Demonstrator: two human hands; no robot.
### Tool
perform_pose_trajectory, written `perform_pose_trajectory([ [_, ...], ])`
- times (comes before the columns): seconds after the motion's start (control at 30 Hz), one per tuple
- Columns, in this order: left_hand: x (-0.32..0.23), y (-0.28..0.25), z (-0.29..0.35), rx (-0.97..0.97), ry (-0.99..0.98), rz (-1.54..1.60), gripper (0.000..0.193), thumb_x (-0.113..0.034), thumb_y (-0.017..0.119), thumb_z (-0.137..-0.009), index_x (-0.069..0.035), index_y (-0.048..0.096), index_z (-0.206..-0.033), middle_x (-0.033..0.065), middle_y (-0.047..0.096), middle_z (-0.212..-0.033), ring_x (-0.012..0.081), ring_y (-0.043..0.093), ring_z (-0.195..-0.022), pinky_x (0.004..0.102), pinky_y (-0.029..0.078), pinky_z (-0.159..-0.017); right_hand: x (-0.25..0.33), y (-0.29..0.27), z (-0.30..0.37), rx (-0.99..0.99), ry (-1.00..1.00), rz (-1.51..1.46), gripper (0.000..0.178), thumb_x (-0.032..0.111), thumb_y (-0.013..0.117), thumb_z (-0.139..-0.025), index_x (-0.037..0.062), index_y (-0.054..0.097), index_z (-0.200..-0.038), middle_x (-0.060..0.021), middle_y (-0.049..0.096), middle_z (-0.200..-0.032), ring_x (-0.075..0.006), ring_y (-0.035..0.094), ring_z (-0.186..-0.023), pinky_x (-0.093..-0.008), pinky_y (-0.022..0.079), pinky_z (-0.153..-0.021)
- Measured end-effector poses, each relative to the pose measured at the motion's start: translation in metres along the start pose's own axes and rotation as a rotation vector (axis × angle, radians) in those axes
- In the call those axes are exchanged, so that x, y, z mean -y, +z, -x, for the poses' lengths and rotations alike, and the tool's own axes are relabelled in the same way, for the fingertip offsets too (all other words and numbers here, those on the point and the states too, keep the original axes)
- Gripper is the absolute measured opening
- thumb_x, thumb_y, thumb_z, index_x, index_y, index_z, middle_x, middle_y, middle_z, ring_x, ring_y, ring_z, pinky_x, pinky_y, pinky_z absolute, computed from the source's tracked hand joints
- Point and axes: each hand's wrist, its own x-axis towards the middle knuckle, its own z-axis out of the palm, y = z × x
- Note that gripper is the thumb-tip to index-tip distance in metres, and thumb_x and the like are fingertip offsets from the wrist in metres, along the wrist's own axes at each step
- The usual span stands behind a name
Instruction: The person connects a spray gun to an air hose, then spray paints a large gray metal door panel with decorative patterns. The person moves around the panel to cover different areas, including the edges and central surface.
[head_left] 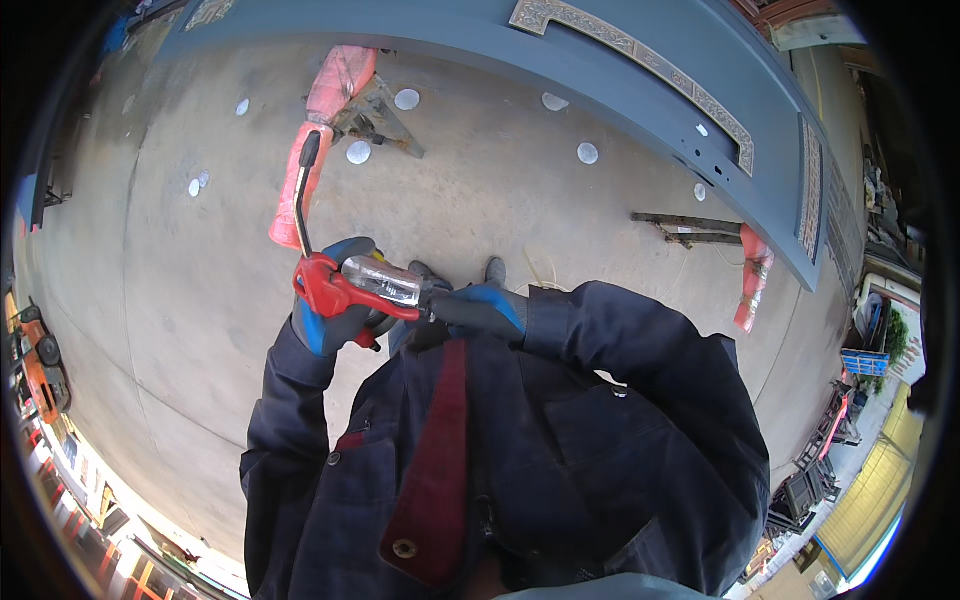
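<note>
Red pistol-shaped tool with clear cylinder (323, 288) in front of my chest

Grey-and-blue-gloved left hand (338, 325): fingers wrapped round the tool's red body. Matching-gloved right hand (478, 312) is up against the tool's right end; fingers mostly hidden, can't tell if they grip. Slim metal tube (300, 195) with black tip points away from me, overlapping a pink-wrapped support leg (340, 85) in view. Large blue-grey panel (600, 85) ahead, above grey concrete floor (200, 340).

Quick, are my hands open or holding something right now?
Left hand: closed, holding the red hand tool with the clear canister.
Right hand: closed on the tool's right end.
</note>
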Motion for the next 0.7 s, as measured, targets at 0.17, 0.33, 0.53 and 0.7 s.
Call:
perform_pose_trajectory([
  [0.17, -0.023, 0.036, -0.026, 0.075, -0.074, -0.231, 0.044, -0.006, 0.078, -0.075, 0.002, 0.065, -0.117, 0.0117, 0.071, -0.102, 0.0195, 0.069, -0.091, 0.0351, 0.057, -0.08, -0.025, -0.005, 0.008, 0.034, -0.224, -0.457, 0.061, 0.054, 0.049, -0.106, 0.0009, 0.07, -0.127, -0.0116, 0.073, -0.092, -0.0165, 0.068, -0.088, -0.0298, 0.053, -0.084],
  [0.33, -0.045, 0.081, -0.038, 0.141, -0.131, -0.071, 0.028, -0.005, 0.07, -0.074, 0.0, 0.064, -0.1, 0.0089, 0.07, -0.09, 0.0149, 0.064, -0.079, 0.0311, 0.053, -0.07, -0.058, -0.021, 0.03, -0.019, -0.12, -0.217, 0.067, 0.061, 0.054, -0.102, 0.0026, 0.068, -0.133, -0.0087, 0.072, -0.088, -0.0153, 0.067, -0.081, -0.0295, 0.054, -0.077],
  [0.53, -0.046, 0.12, -0.025, 0.001, -0.128, -0.014, 0.048, -0.013, 0.071, -0.076, 0.002, 0.061, -0.12, 0.0132, 0.07, -0.105, 0.02, 0.069, -0.095, 0.035, 0.057, -0.081, -0.068, -0.036, 0.059, 0.031, -0.244, -0.176, 0.069, 0.069, 0.051, -0.098, 0.0135, 0.072, -0.132, -0.0048, 0.064, -0.085, -0.0136, 0.06, -0.082, -0.0297, 0.05, -0.077],
  [0.7, -0.037, 0.131, -0.018, 0.094, -0.151, 0.119, 0.074, -0.027, 0.08, -0.079, 0.0, 0.048, -0.14, 0.0186, 0.064, -0.122, 0.0295, 0.068, -0.108, 0.0432, 0.058, -0.09, -0.068, -0.04, 0.08, 0.029, -0.19, -0.196, 0.055, 0.052, 0.047, -0.106, 0.0085, 0.074, -0.126, -0.0083, 0.074, -0.093, -0.0134, 0.063, -0.081, -0.0276, 0.05, -0.08],
])
